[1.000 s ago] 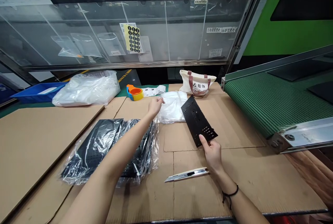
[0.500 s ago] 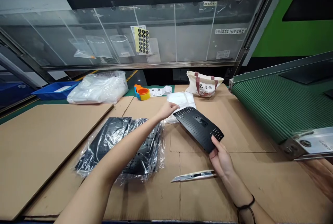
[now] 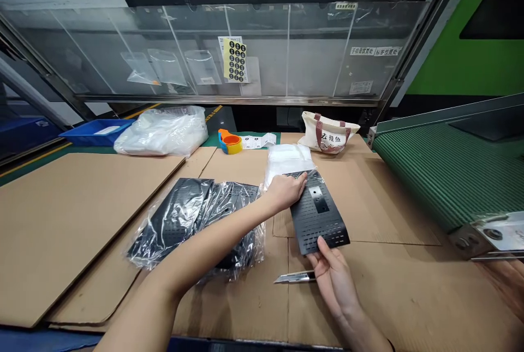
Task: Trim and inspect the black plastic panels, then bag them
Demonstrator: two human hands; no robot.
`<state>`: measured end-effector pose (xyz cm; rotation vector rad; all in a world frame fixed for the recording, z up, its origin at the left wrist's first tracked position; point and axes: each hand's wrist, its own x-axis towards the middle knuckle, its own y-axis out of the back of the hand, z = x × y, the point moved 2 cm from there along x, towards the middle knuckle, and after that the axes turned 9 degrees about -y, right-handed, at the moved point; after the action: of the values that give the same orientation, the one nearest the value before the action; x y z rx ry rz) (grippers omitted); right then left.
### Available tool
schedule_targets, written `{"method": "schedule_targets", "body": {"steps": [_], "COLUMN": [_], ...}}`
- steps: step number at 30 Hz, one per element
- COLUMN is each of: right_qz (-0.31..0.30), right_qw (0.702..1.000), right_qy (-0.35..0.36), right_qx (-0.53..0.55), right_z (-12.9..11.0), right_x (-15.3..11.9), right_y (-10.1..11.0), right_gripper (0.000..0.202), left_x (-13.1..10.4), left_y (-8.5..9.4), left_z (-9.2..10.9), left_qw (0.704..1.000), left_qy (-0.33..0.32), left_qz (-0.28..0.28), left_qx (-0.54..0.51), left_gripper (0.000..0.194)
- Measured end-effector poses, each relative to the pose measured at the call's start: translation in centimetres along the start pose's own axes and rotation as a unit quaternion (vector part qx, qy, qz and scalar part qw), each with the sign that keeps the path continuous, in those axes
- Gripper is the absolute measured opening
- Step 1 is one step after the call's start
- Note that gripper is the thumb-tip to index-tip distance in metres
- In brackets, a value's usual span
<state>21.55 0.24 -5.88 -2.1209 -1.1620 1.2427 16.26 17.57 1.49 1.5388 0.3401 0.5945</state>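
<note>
A black perforated panel (image 3: 317, 213) is tilted over the cardboard, held between both hands. My right hand (image 3: 329, 270) grips its near edge, thumb on top and fingers beneath. At the far left corner, my left hand (image 3: 286, 191) is closed, fingers pinched at the panel's edge beside a stack of white bags (image 3: 286, 158). Clear plastic shows along the panel's far edge. Left of the panel, more black panels in clear plastic (image 3: 176, 221) lie partly behind my left forearm. A utility knife (image 3: 295, 277) rests on the cardboard, its right end hidden by my right hand.
A raised cardboard sheet (image 3: 82, 221) lies at left. Along the back are a blue tray (image 3: 96, 132), a bulky plastic bundle (image 3: 161, 131), an orange and yellow tape holder (image 3: 231, 143) and a cloth bag (image 3: 327, 133). A green conveyor (image 3: 454, 166) borders the right side.
The panel has turned more upright in view and come slightly nearer. My left hand has moved right and closed at its far edge. My right hand has shifted left, covering part of the knife.
</note>
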Motion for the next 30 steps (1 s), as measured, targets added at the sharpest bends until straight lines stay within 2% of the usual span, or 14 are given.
{"method": "schedule_targets", "body": {"steps": [3, 7, 10, 14, 18, 20, 23, 27, 30], "right_qz": [-0.014, 0.017, 0.004, 0.009, -0.029, -0.022, -0.005, -0.065, -0.039], "right_qw": [0.998, 1.0, 0.998, 0.999, 0.994, 0.997, 0.997, 0.989, 0.992], "right_qy": [-0.045, -0.022, -0.048, 0.034, -0.038, -0.012, 0.066, 0.023, 0.061], "right_qx": [-0.033, -0.001, -0.03, -0.02, -0.095, -0.076, -0.043, -0.133, -0.103], "right_z": [0.3, 0.4, 0.9, 0.8, 1.1, 0.9, 0.7, 1.8, 1.8], "right_x": [-0.3, -0.5, -0.4, -0.3, -0.4, -0.4, -0.3, -0.1, -0.1], "right_y": [0.2, 0.9, 1.2, 1.4, 0.8, 0.4, 0.0, -0.4, -0.2], "right_gripper": [0.037, 0.038, 0.034, 0.035, 0.035, 0.037, 0.033, 0.025, 0.023], "left_x": [-0.5, -1.2, -1.7, -2.6, -3.8, -4.5, -5.6, -7.5, -9.4], "left_y": [0.5, 0.5, 0.4, 1.0, 1.5, 1.5, 1.1, 0.9, 1.1], "left_z": [0.5, 1.5, 2.5, 3.9, 5.3, 5.8, 6.4, 7.6, 8.6], "left_qw": [1.0, 0.998, 0.997, 0.995, 0.991, 0.987, 0.981, 0.965, 0.944], "left_qy": [-0.018, -0.045, -0.066, -0.085, -0.126, -0.145, -0.164, -0.201, -0.241], "left_qz": [0.01, 0.024, 0.031, 0.036, 0.039, 0.05, 0.077, 0.133, 0.194], "left_qx": [0.016, 0.026, 0.03, 0.031, 0.031, 0.042, 0.069, 0.103, 0.117], "left_gripper": [0.042, 0.04, 0.041, 0.042, 0.043, 0.043, 0.042, 0.043, 0.042]}}
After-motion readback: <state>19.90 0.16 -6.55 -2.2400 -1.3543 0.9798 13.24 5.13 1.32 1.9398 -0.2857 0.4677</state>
